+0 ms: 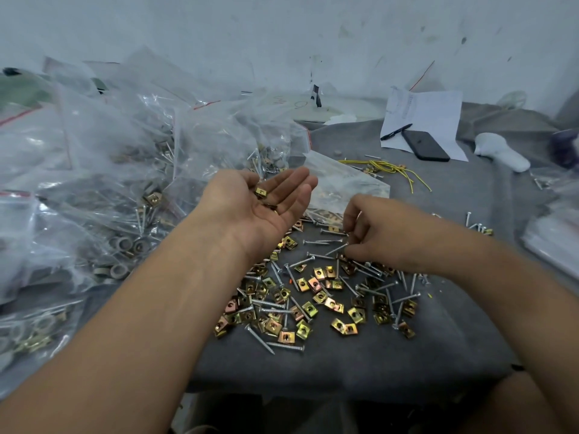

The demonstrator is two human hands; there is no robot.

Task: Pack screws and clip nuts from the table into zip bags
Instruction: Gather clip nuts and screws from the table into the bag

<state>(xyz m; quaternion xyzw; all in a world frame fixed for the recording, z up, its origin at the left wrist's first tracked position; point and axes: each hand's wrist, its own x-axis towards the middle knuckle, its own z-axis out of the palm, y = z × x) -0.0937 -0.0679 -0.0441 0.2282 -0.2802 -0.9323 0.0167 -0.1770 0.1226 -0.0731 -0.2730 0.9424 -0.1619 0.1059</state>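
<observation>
Brass-coloured clip nuts (316, 296) and long silver screws (275, 303) lie scattered on the grey cloth (360, 361) at the table's front. My left hand (266, 202) is held palm up above the pile, fingers relaxed, with a clip nut (260, 192) or two lying in the palm. My right hand (376, 233) reaches down into the far part of the pile, its fingertips pinching a screw (336, 249). A clear zip bag (344, 180) lies flat just beyond both hands.
Filled zip bags (119, 170) of screws, nuts and washers are heaped on the left. Behind on the right lie yellow wire (394, 169), a sheet of paper (432, 117) with a pen and a black phone (425, 145), and a white object (501, 151).
</observation>
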